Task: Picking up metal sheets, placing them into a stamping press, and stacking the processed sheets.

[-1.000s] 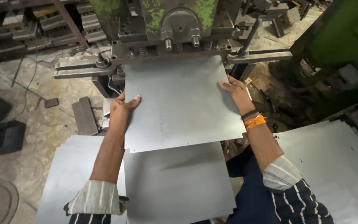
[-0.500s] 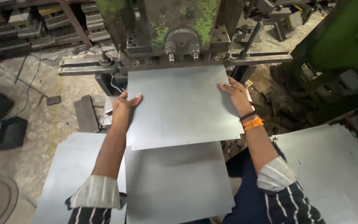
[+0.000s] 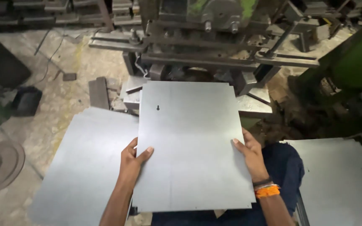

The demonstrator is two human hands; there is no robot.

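The person's left hand (image 3: 134, 158) grips the left edge of a grey metal sheet (image 3: 191, 142), thumb lying on top and fingers curled under it. The right hand (image 3: 250, 154) is clamped on the sheet's right edge in the same way, with a dark band and an orange band (image 3: 267, 191) around its wrist. The sheet is held flat and level above the person's lap, its near edge just over dark blue trousers (image 3: 285, 167). A small keyhole-shaped hole (image 3: 158, 108) shows near its upper left corner. Below and to the left, a stack of similar sheets (image 3: 84, 167) lies partly under the held one. Another stack of sheets (image 3: 340, 180) lies to the right. Beyond the far edge of the held sheet stands a heavy press machine (image 3: 214, 37) with a green-painted top, on a dusty concrete floor (image 3: 51, 62).
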